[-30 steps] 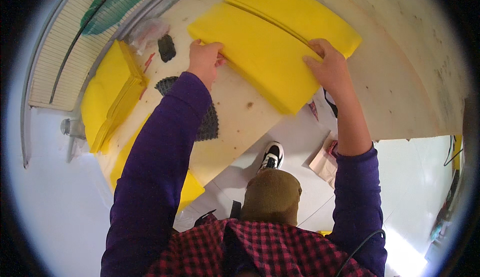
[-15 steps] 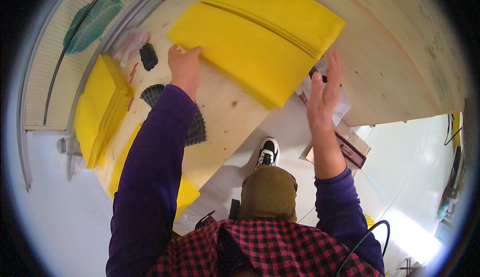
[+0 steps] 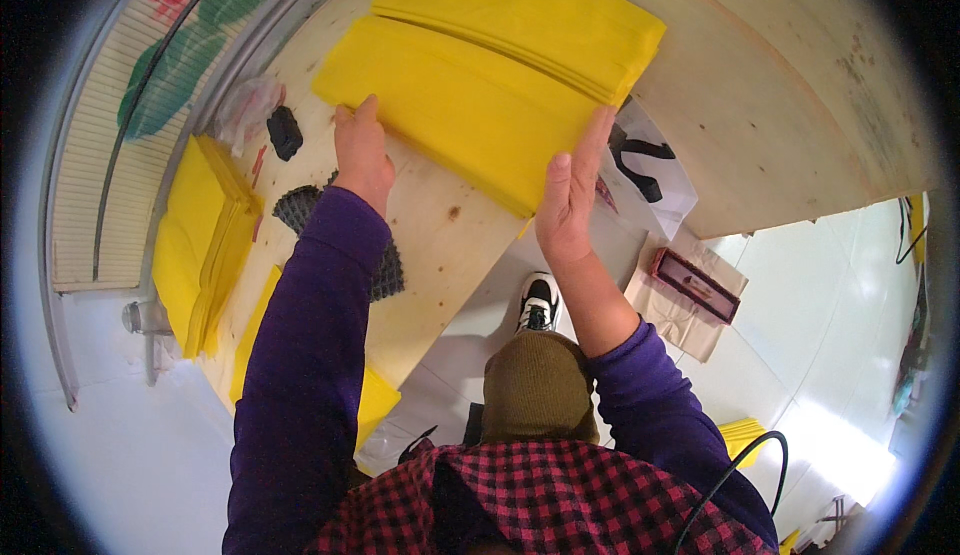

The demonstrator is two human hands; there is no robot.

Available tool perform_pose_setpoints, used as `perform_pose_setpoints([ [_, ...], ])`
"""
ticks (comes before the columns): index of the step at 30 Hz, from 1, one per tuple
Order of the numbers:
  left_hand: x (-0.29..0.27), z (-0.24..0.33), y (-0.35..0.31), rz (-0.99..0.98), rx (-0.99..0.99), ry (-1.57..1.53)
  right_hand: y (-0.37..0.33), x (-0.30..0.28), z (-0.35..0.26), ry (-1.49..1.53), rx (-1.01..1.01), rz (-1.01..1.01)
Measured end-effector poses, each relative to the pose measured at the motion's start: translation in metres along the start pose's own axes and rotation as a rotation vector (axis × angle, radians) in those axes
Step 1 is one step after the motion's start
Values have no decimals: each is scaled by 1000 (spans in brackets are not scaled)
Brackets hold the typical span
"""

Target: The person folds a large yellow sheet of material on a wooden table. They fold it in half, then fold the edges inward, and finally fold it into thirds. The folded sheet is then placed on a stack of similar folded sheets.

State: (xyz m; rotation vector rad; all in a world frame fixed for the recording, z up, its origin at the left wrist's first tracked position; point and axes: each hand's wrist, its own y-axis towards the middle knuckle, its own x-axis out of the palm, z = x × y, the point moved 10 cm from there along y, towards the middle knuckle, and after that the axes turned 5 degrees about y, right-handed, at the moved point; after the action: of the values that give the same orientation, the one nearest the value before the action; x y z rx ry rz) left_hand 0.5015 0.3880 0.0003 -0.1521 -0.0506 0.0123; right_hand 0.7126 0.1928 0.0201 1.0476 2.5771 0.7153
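A stack of folded yellow cloth-like sheets [image 3: 460,105] lies on the wooden table, with a second yellow stack [image 3: 520,15] right behind it. My left hand [image 3: 362,160] is at the near left edge of the front stack, thumb and forefinger slightly apart; its other fingers are partly hidden. Against the right end of that stack rests my right hand [image 3: 572,200], palm turned inward, fingers straight and thumb apart. Neither hand visibly grips the sheets.
On the left side of the table [image 3: 455,255] are another yellow stack [image 3: 205,245], a small black block [image 3: 285,133] and dark textured pieces [image 3: 388,270], partly behind my left sleeve. A long reddish box [image 3: 695,285] lies on brown paper on the floor. A board [image 3: 740,145] stands at the right.
My right hand has moved left and come against the end of the front stack. My left hand has brought its thumb nearer its forefinger. The view has shifted slightly.
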Motion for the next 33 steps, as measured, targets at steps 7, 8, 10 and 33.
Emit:
perform_pose_setpoints([
  [7,1,-3,-1,5,-36,-28,1,2,-1,4,-26,-1],
  [8,-1,-2,-1,7,-42,-21,1,0,-1,13,-25,3],
  [10,-6,-7,-2,38,-103,0,1,-7,-3,23,-45,13],
  [33,119,93,-19,-344,1085,962,105,-20,-5,-739,-214,-189],
])
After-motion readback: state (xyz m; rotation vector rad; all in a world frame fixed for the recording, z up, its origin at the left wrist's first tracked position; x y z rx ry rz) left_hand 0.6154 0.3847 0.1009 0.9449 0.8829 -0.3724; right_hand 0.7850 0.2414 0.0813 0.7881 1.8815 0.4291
